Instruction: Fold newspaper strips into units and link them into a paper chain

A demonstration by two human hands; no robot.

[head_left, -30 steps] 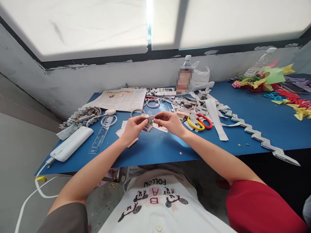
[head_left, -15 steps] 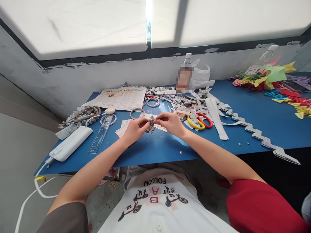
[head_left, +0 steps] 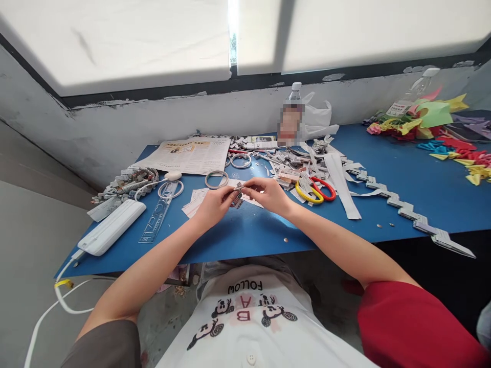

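Between my two hands, over the blue table, is a small folded newspaper strip [head_left: 238,190], partly covered by the fingers. My left hand [head_left: 216,205] pinches its left side. From the right, the thumb and forefinger of my right hand [head_left: 267,195] pinch the same piece. Under and behind the hands lie printed paper sheets [head_left: 195,200], and a roll of tape [head_left: 217,179] rests just beyond my left hand. Scissors [head_left: 310,193] with yellow and red handles lie to the right of my right hand, beside a heap of folded paper strips [head_left: 287,171].
A newspaper [head_left: 187,156] lies at the back. On the left are a coiled paper chain [head_left: 132,183], a clear ruler [head_left: 155,220] and a white power strip [head_left: 111,227]. A zigzag paper chain [head_left: 406,210] runs off the right front edge. Bottles [head_left: 290,120] stand behind.
Both hands stay in nearly the same place. The folded strip has turned slightly between the fingertips, and the fingers have shifted a little.
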